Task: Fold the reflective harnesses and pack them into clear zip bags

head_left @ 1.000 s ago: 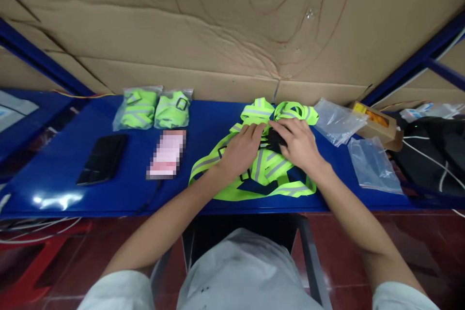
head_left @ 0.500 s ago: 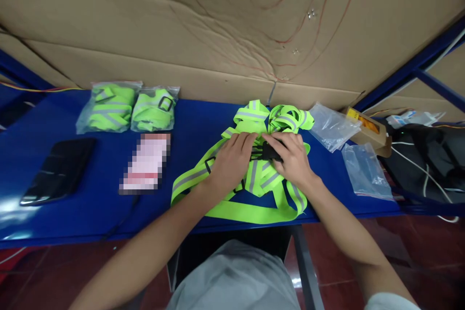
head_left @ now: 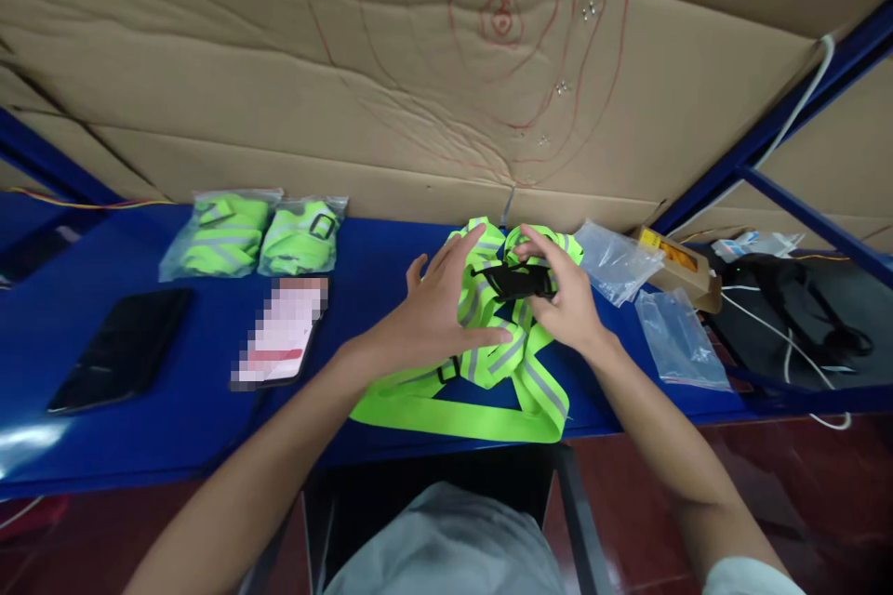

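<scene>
A heap of neon-yellow reflective straps [head_left: 460, 418] with grey stripes lies in front of me. Black plastic sliders are threaded on them, and a black buckle [head_left: 522, 281] sits at the middle of the heap. My left hand [head_left: 436, 307] hovers over the heap's left side, fingers spread and thumb stretched toward the buckle, holding nothing. On the other side, my right hand [head_left: 568, 297] grips the buckle's right end between thumb and fingers; part of that grip is hidden.
Two bagged straps [head_left: 230, 237] stand at the back left. Nearer lie a black tablet-like device [head_left: 122, 349] and a phone [head_left: 283, 335] with a blurred screen. Clear plastic bags [head_left: 680, 339], an opened cardboard box [head_left: 687, 265] and white cables are at right. A cardboard wall [head_left: 391, 139] rises behind.
My left hand has let go of the strap by the buckle and opened, its fingers spreading. My right hand stays at the buckle, which has turned a little. The camera view has tilted up slightly.
</scene>
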Demonstrator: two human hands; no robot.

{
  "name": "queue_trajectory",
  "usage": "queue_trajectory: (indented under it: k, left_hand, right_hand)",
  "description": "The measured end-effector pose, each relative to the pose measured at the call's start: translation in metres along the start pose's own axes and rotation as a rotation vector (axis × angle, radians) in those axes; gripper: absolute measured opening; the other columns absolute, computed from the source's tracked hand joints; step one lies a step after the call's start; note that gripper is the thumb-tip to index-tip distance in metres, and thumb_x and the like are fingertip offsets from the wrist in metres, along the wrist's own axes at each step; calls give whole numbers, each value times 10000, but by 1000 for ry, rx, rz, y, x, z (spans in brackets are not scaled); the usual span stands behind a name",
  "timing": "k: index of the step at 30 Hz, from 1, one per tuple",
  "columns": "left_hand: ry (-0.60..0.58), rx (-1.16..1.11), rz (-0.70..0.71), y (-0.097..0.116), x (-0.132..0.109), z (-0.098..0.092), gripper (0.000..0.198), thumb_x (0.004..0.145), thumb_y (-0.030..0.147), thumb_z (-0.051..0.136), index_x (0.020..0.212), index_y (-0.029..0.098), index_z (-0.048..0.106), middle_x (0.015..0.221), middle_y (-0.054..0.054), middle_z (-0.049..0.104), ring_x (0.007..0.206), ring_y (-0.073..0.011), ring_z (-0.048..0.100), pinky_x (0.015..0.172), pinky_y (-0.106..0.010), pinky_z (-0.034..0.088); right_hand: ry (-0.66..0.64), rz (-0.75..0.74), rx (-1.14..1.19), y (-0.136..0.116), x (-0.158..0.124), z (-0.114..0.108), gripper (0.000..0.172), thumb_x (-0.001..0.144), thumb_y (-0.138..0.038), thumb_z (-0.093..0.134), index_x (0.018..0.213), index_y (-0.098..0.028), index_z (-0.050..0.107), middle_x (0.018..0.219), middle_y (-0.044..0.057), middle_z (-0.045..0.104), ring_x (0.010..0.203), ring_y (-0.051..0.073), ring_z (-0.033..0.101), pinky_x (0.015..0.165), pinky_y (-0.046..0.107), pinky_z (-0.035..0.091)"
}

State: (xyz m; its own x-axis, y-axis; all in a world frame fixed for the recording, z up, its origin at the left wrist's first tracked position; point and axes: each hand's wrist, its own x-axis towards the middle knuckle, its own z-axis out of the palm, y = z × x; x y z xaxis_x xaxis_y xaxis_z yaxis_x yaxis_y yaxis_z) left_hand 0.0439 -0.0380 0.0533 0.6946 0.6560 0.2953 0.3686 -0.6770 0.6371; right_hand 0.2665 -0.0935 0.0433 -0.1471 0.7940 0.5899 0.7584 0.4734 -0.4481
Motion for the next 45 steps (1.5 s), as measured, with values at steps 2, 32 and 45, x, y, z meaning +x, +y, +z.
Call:
queue_trajectory:
  k: [2,32,45]
  left_hand:
    - [-83,-324,-8,1,5,-16,1194,695,479,890,1620,272,163,1606,-187,410,1518,-368,351,1198,-593,302]
    - [-163,-1421,-76,-23,-4,4,774,819,223,819,1496,260,448,969,-64,792,866,-220,755,817,-348,568]
    - [-214,-1264,-281,-28,2,32,501,716,307,895,1154,146,712,1066,-117,735,917,-249,722,820,-375,578]
  right_hand:
    - [37,36,120,-9,6,-8,824,734,-80,526,1528,-270,419,1188,68,685,1142,243,647,1079,494,473]
    - [-649,479,1186,33,-12,11,731,630,-494,909,1287,-252,698,1117,100,738,1094,318,707,1028,530,527]
    - [-168,868,1159,16,-15,22,336,614,-463,909,746,-205,738,611,18,707,528,212,683,539,367,620]
